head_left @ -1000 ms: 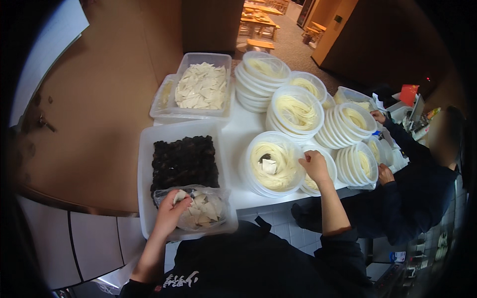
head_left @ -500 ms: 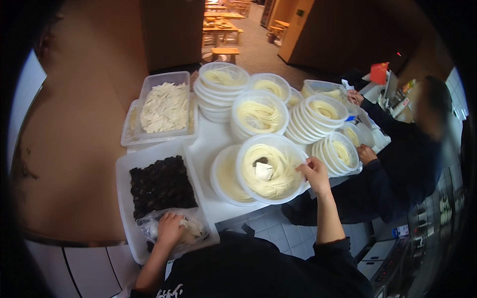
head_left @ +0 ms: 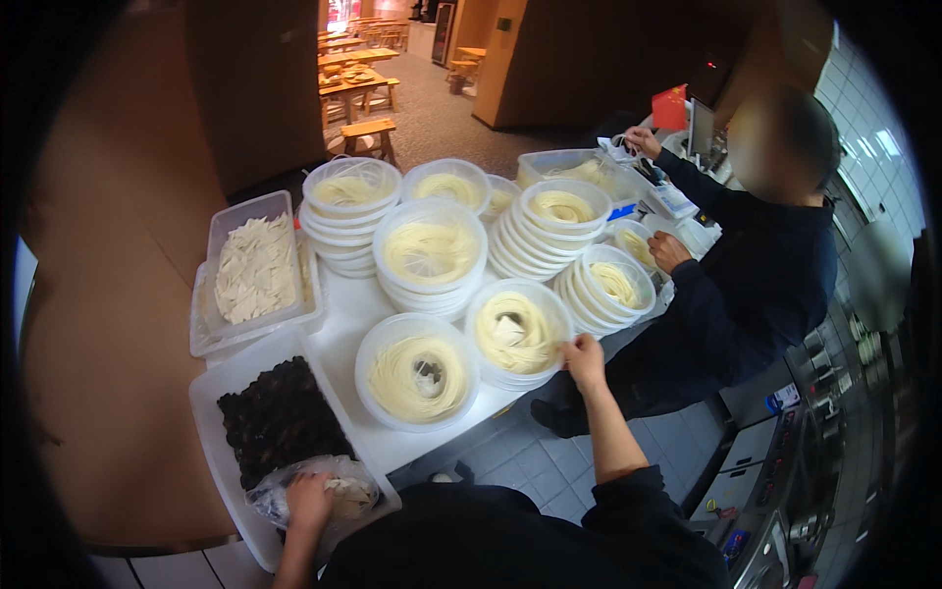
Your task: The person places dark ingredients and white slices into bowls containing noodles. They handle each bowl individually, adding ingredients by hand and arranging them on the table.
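My right hand (head_left: 586, 363) is closed on the rim of a round translucent plastic bowl of pale noodles (head_left: 545, 329), with a white piece and something dark in its middle. This bowl sits on top of a stack. Left of it stands another noodle bowl (head_left: 422, 346), also with dark and white bits at its centre. My left hand (head_left: 310, 503) reaches into a clear plastic bag (head_left: 270, 499) of whitish pieces; its fingertips are hidden there. The bag lies in the near end of a white bin (head_left: 211, 442), beside a heap of dark, wet-looking pieces (head_left: 280, 417).
Several stacks of noodle bowls (head_left: 432, 250) fill the table's (head_left: 388, 444) far side. A tub of pale flat strips (head_left: 257, 270) stands at the left. On the right a co-worker (head_left: 760, 255) in dark clothes has a hand by the bowls. Wooden tables (head_left: 358, 83) are beyond.
My right hand has moved the noodle bowl off the one at its left and onto a stack. The uncovered bowl now shows its centre. The view has shifted to the right.
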`<state>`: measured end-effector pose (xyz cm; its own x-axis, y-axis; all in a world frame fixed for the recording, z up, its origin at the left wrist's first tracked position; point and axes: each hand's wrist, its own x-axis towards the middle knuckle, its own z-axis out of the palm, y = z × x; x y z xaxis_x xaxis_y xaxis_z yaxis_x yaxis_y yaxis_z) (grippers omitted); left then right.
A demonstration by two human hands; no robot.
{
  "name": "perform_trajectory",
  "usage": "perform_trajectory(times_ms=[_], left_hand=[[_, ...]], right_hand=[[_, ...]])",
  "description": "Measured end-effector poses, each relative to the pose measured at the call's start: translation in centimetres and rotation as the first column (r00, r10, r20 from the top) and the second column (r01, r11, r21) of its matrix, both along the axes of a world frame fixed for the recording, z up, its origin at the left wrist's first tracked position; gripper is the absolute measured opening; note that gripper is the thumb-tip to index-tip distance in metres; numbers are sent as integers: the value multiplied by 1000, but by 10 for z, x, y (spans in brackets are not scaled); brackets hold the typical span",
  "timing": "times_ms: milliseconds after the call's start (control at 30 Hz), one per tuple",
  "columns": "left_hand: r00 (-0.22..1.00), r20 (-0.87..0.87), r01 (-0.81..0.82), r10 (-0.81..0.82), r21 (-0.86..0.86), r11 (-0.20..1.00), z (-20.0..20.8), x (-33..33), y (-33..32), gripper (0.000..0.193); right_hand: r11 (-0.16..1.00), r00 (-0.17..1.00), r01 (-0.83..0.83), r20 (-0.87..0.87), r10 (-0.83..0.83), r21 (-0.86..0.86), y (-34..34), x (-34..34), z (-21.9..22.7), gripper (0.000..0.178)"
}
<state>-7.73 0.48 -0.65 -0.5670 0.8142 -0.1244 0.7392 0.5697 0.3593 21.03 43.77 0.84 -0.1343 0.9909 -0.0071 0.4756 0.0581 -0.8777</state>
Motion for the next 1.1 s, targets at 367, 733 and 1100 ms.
perform_trajectory(times_ms=[367,733,1100], left_hand=[[860,493,-390,134,464,795,52,5,-31,20],[65,951,-879,-301,197,434,62,24,-26,25],[-31,899,-908,-437,157,388,68,33,-15,23]], right_hand=[[937,953,-228,-138,270,266,-69,-50,84,19],[81,59,-988,-165,984,128,-269,-171,111,49],[212,204,-977,-327,923,-10,-278,-195,81,26]])
